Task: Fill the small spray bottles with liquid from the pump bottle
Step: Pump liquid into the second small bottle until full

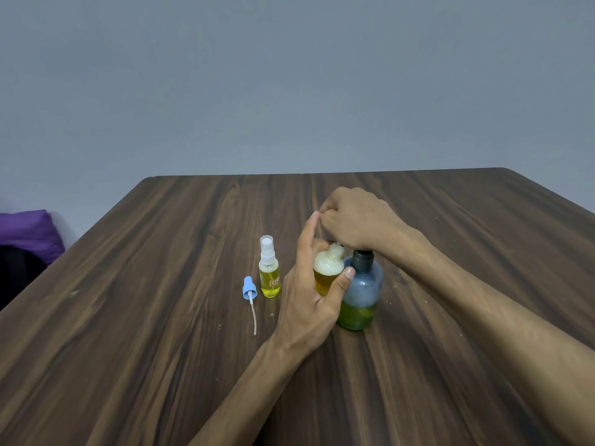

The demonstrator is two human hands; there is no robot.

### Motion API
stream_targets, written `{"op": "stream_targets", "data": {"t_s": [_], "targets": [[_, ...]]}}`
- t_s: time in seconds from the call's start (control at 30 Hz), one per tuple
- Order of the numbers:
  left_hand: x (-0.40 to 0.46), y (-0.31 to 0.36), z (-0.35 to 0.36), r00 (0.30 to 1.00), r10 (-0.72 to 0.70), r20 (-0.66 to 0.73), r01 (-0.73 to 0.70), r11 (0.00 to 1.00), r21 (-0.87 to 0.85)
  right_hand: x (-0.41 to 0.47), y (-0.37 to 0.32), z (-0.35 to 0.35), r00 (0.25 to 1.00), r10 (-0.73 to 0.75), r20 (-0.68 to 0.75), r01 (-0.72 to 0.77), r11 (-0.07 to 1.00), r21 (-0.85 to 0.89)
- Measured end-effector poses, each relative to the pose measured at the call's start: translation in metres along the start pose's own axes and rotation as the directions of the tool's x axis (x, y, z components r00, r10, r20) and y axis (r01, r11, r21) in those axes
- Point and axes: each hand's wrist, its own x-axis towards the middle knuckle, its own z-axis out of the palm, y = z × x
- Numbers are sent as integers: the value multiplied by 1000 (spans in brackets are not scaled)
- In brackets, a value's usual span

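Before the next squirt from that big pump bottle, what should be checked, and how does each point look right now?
1. Open small bottle held steady: ok, the left hand grips it.
2. Its neck uncapped: ok, the blue spray head lies on the table.
3. Neck under the pump spout: cannot tell, the right hand hides the spout.
4. Room left inside: ok, though foam already reaches the shoulder.
5. Pump bottle upright with liquid: ok, green liquid low down.
6. Capped spray bottle out of the way: ok, standing apart.
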Motion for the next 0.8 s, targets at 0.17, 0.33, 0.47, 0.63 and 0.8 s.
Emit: {"op": "stream_targets", "data": {"t_s": [0.17, 0.33, 0.47, 0.63, 0.8], "targets": [[0, 0, 1, 1000, -8, 0, 8, 1000, 7, 3, -3, -8, 1000, 16, 19, -16, 1000, -2], [0, -1, 0, 1000, -5, 4, 5, 1000, 16, 2, -1, -2, 1000, 24, 5, -24, 999, -39], [0, 1, 0, 1000, -12, 3, 12, 1000, 3, 0, -2, -2, 1000, -2, -10, 2, 999, -38], [0, 2, 1, 1000, -5, 0, 5, 1000, 8, -2, -1, -1, 999, 11, -34, -12, 999, -35], [0, 0, 0, 1000, -5, -10, 5, 1000, 20, 1, 1, -4, 1000, -10, -29, 11, 1000, 20]]}}
